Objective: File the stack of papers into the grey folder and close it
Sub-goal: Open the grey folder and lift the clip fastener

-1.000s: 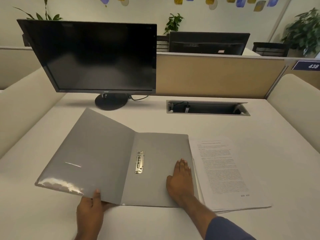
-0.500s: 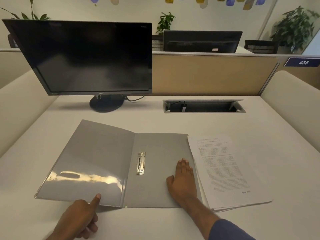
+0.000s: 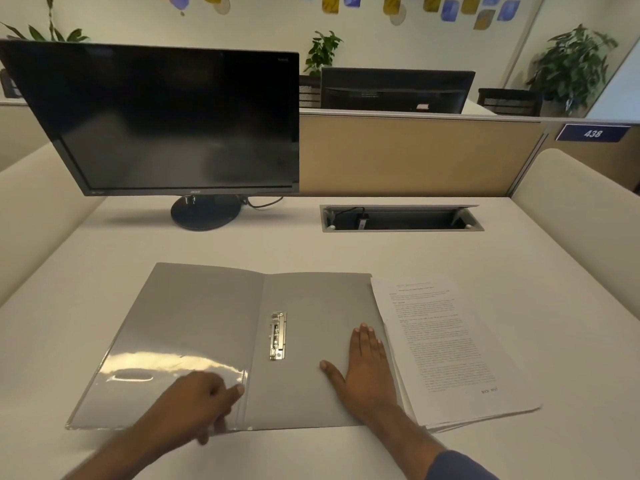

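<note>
The grey folder (image 3: 194,323) lies open and flat on the white desk, with a metal clip (image 3: 278,336) beside its spine. A stack of printed papers (image 3: 446,348) rests just right of the folder, its left edge tucked under the folder's right edge. My right hand (image 3: 363,365) presses flat, fingers spread, on the folder's right half. My left hand (image 3: 204,400) hovers over the lower part of the left cover near the spine, fingers loosely curled and blurred, holding nothing.
A black monitor (image 3: 166,123) on a round stand (image 3: 205,212) occupies the desk's back left. An open cable hatch (image 3: 401,219) is set into the desk at the back right. Padded side panels flank the desk, and a tan partition (image 3: 415,157) closes the back.
My left hand let go of the left cover's front edge; the cover dropped flat. The hand then moved right and forward over the cover toward the spine. My right hand stayed put.
</note>
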Demonstrator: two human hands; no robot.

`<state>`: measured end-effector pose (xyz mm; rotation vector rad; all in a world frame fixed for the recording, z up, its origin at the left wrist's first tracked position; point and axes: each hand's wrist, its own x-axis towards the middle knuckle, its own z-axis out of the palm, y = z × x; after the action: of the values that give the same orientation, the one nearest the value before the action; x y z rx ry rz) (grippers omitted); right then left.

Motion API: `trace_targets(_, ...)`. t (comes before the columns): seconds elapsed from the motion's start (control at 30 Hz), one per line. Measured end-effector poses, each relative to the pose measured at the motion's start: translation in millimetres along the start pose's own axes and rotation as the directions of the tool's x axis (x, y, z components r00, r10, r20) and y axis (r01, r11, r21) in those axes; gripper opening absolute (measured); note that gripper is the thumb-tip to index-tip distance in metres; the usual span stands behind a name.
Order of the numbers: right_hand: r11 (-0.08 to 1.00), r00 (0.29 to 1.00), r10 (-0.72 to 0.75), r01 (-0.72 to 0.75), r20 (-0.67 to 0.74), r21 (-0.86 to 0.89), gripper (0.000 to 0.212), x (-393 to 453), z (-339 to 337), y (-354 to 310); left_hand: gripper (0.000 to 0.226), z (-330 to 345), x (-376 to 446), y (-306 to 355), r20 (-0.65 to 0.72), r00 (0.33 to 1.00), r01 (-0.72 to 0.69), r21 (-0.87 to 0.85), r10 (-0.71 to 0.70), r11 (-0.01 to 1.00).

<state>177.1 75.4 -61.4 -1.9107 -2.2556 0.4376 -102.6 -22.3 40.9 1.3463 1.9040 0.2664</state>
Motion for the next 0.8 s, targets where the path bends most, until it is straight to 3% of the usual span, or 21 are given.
trace_targets(0.07, 1.000, 1.000, 0.001, -0.001, 0.006, -0.004, 0.111, -0.1, -0.3, 0.2, 0.036, -1.4, 12.0, 9.4, -0.148, 0.978, -0.136, 0.099, 0.150, 0.986)
trace_targets(0.13, 1.000, 1.000, 0.001, -0.001, 0.011, -0.007, 0.109, -0.5, -0.5, 0.6, 0.023, -0.5, 27.8, 12.1, -0.268, 0.899, -0.263, 0.300, 0.346, 0.917)
trace_targets(0.17, 1.000, 1.000, 0.001, 0.000, 0.013, -0.010, 0.108, -0.8, -0.6, 1.0, 0.026, 0.6, 36.6, 11.5, -0.291, 0.853, -0.307, 0.389, 0.432, 0.868)
trace_targets(0.23, 1.000, 1.000, -0.001, 0.001, 0.018, -0.014, 0.108, -0.8, -0.5, 1.6, 0.058, 2.8, 55.5, 4.6, -0.274, 0.818, -0.329, 0.499, 0.506, 0.801)
trace_targets(0.33, 1.000, 1.000, -0.007, 0.007, 0.023, -0.008, 0.108, -1.2, -0.7, 2.4, 0.092, 7.8, 74.4, -10.2, -0.250, 0.852, -0.271, 0.541, 0.459, 0.796)
trace_targets(0.4, 1.000, 1.000, -0.006, 0.006, 0.026, -0.010, 0.109, -1.2, -1.6, 3.6, 0.100, 14.3, 83.4, -22.0, -0.240, 0.866, -0.249, 0.554, 0.438, 0.795)
trace_targets(0.67, 1.000, 1.000, -0.011, 0.011, 0.013, -0.010, 0.103, -0.9, -1.0, 5.4, 0.095, 36.4, 97.6, -42.6, -0.223, 0.895, -0.234, 0.502, 0.387, 0.832)
trace_targets(0.8, 0.997, 0.997, -0.081, 0.081, 0.001, 0.003, 0.084, -1.5, -4.5, -3.2, 0.088, 40.3, 99.1, -46.8, -0.228, 0.892, -0.239, 0.496, 0.391, 0.835)
